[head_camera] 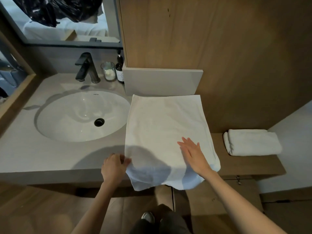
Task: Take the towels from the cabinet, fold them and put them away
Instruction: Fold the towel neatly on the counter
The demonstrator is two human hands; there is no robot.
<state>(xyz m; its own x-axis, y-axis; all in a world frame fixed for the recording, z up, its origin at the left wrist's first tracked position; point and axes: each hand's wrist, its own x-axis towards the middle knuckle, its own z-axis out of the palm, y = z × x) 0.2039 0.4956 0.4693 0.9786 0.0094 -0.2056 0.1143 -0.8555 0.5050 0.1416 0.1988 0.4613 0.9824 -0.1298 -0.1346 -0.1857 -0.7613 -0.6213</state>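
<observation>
- Towel, white, spread flat on the grey table just right of the sink; far edge lies against the low grey upstand under the wooden cabinet, near edge hangs over the table's front lip.
- Left hand at the towel's near-left edge; fingers curled, thumb and fingertips pinching the cloth at that edge. The pinch is the only grip on the towel.
- Right hand lies on the towel's near-right part, palm down, fingers straight and slightly spread, pressing flat; nothing held.
- Folded towel, also white, sits well apart to the right on a lower wooden shelf beside the table, rolled edge facing left.
- Black faucet stands behind the sink; dark drain in the bowl's middle.
- Glass jar and dark bottle stand side by side between the faucet and the cabinet.
- Mirror above the table reflects dark and white shapes too blurred to tell.
- Both forearms bare; person's legs and one shoe visible below the table edge, over wooden flooring.
</observation>
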